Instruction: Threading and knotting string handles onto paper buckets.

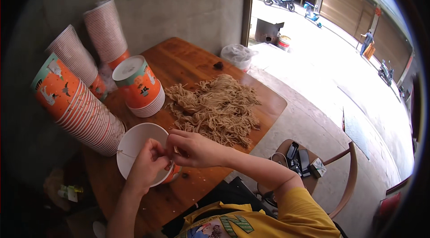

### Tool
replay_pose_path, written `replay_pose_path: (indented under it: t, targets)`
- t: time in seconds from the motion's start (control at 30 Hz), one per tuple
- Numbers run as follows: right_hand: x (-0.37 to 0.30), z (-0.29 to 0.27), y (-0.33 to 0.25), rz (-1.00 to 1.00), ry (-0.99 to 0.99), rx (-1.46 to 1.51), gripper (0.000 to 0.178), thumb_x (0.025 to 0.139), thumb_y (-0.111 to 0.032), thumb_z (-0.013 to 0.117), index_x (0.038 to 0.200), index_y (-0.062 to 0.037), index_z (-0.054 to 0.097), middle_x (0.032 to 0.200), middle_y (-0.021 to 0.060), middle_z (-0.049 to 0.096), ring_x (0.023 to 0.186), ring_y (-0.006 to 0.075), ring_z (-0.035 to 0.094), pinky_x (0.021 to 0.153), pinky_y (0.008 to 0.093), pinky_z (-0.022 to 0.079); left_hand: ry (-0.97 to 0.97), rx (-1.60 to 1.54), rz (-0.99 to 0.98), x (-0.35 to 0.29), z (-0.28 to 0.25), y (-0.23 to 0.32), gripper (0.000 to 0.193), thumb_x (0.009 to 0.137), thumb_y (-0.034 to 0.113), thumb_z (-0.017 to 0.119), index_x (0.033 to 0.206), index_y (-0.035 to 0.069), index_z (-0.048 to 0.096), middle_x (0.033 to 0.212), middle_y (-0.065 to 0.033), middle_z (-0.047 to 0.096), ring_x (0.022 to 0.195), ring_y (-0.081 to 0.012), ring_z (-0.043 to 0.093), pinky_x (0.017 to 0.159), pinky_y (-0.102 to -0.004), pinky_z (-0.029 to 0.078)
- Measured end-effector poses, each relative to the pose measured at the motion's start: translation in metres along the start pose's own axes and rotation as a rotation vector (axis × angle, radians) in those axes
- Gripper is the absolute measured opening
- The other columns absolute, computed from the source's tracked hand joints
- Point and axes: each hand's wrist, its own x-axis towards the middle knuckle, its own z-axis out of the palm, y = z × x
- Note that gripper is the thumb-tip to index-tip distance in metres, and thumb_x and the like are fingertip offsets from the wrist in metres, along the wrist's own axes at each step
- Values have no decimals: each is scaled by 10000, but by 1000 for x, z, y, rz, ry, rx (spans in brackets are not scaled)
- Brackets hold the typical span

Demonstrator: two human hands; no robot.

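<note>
A paper bucket (132, 136), white inside and orange outside, stands with its open mouth upward at the near part of the table. Above its mouth my left hand (148, 162) is closed, fingertips pinched together. My right hand (190, 148) meets it at the near right of the rim, its fingers also curled in a pinch. Whatever lies between the fingertips is too small to make out. A thin tan strand (128, 154) crosses the bucket's mouth toward my left hand. Just beyond my right hand spreads a tangled heap of tan strands (217, 110), like cord.
A short stack of orange buckets (141, 88) stands upside down behind. Taller stacks (78, 103) lean at the left, two wrapped in plastic (106, 30). The wooden table (172, 54) meets a grey wall. A chair (309, 188) bearing small devices stands at right; a street lies beyond the doorway.
</note>
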Motion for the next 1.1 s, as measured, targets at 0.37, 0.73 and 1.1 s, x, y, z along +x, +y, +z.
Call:
replay_pose_path:
  t: [0.37, 0.73, 1.1]
  targets:
    - [4, -3, 2, 231, -114, 457, 112, 872, -70, 603, 938, -36, 519, 855, 54, 589, 810, 116, 561, 716, 298, 468, -38, 29, 5, -8, -4, 2, 201, 880, -51, 605, 945, 42, 439, 841, -42, 552, 748, -97, 575, 674, -247, 494]
    - [-2, -13, -11, 231, -123, 73, 182, 867, -140, 646, 1024, -59, 605, 868, 96, 560, 782, 228, 609, 681, 340, 503, -43, 158, 84, -17, -11, -2, 180, 881, 28, 643, 959, 67, 485, 897, 6, 526, 820, -71, 524, 752, -228, 469]
    - [-10, 18, -16, 94, 148, -133, 135, 834, -132, 731, 945, -77, 677, 864, 49, 539, 720, 171, 567, 582, 284, 484, 88, 427, 300, -17, 0, -6, 196, 887, -12, 617, 984, 32, 452, 838, -62, 555, 769, -165, 600, 705, -311, 502]
